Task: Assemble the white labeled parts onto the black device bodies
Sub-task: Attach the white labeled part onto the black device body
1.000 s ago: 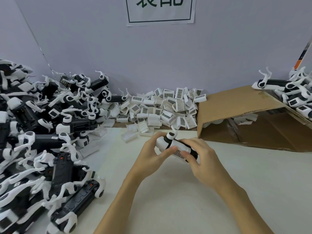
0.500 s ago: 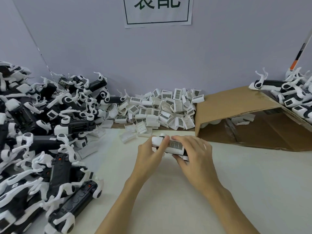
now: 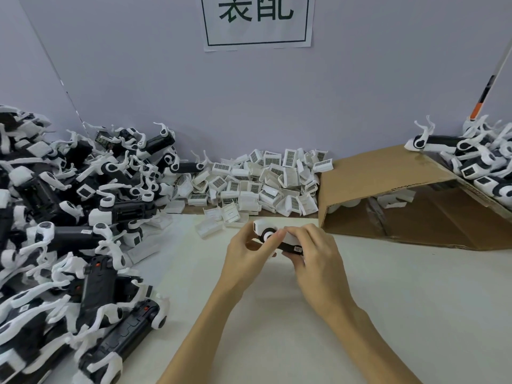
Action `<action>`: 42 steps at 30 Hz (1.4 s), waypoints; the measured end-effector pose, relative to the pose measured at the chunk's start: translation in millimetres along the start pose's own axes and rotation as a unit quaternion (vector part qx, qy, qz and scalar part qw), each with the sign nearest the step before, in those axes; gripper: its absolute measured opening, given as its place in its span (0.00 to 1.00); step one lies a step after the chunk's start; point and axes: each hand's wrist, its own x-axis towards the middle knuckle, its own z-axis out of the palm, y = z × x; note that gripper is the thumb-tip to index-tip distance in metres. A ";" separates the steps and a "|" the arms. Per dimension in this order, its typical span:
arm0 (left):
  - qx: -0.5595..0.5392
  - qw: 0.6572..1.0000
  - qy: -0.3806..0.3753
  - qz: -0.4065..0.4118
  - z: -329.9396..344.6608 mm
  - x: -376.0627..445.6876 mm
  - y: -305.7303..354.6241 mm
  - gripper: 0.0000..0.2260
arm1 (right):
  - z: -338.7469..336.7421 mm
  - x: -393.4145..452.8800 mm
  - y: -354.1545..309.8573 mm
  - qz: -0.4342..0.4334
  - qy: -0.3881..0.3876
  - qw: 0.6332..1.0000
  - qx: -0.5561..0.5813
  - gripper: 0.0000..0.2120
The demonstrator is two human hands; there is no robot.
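Gripping one black-and-white plastic device body [image 3: 289, 246] between them, the left hand [image 3: 248, 259] and the right hand [image 3: 315, 261] hold it just above the pale off-white surface [image 3: 388, 314], near its middle. Fingers of both hands curl round the piece, the left at its white rounded end, the right over a white clip-on part [image 3: 291, 236] seated on top. Behind them, against the grey wall, lies a heap of loose white barcode-labeled plastic parts [image 3: 266, 181]. A large pile of black bodies with white fittings [image 3: 74, 231] fills the left side. An open brown cardboard box [image 3: 401, 200] lies on its side at the right, with more black-and-white devices [image 3: 476, 162] on it.
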 end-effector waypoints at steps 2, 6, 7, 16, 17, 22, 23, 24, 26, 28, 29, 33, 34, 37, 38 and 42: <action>-0.020 0.999 -0.031 -0.013 -2.8 1.6 2.7 0.25 | -1.9 -1.5 1.9 0.058 -0.006 0.996 0.066 0.20; -0.102 0.986 -0.126 -0.042 -12.9 1.4 9.0 0.27 | -10.5 0.5 8.9 0.186 -0.073 0.918 0.343 0.19; -0.066 0.988 -0.140 -0.022 -13.3 0.2 9.0 0.21 | -11.3 0.4 10.6 0.202 -0.080 0.897 0.384 0.19; 0.000 0.993 -0.118 0.021 -14.8 -0.6 9.1 0.12 | -10.7 2.7 15.7 0.216 -0.086 0.867 0.441 0.18; -0.003 0.992 -0.123 0.021 -16.5 -0.5 9.2 0.12 | -10.9 2.5 16.8 0.214 -0.091 0.874 0.428 0.19; -0.023 0.990 -0.132 0.041 -17.2 -2.9 10.0 0.12 | -14.6 1.1 20.6 0.160 -0.091 0.917 0.353 0.20; -0.027 0.990 -0.125 0.051 -15.9 -3.4 10.0 0.11 | -15.5 1.2 21.4 0.152 -0.087 0.919 0.354 0.21; -0.030 0.990 -0.125 0.057 -15.0 -3.6 9.8 0.10 | -15.9 1.6 22.7 0.145 -0.086 0.918 0.360 0.21; -0.022 0.989 -0.136 0.056 -13.8 -3.7 9.3 0.11 | -14.7 1.5 24.2 0.135 -0.083 0.918 0.365 0.20; 0.003 0.988 -0.148 0.052 -15.0 -3.6 9.5 0.13 | -11.5 0.4 22.7 0.120 -0.060 0.932 0.336 0.20; 0.009 0.986 -0.158 0.052 -16.2 -3.8 11.1 0.15 | -9.9 -0.5 22.2 0.107 -0.047 0.945 0.305 0.21; -0.012 0.986 -0.162 0.045 -14.3 -7.1 16.3 0.20 | -3.9 -5.0 21.4 -0.015 0.006 0.995 0.102 0.25; 0.008 0.989 -0.139 0.053 -11.6 -6.6 15.2 0.20 | -2.9 -5.2 21.1 -0.041 0.022 0.996 0.071 0.23; 0.095 0.990 -0.059 0.089 -5.0 -4.5 7.1 0.16 | 0.7 -5.1 16.8 -0.067 0.049 0.996 0.045 0.24; 0.093 0.990 -0.051 0.098 -4.4 -4.6 5.5 0.16 | 1.0 -5.0 15.9 -0.066 0.052 0.995 0.045 0.25; 0.047 0.985 -0.059 0.157 -11.6 -3.3 3.6 0.20 | -1.0 -4.1 16.4 -0.033 0.037 0.996 0.067 0.29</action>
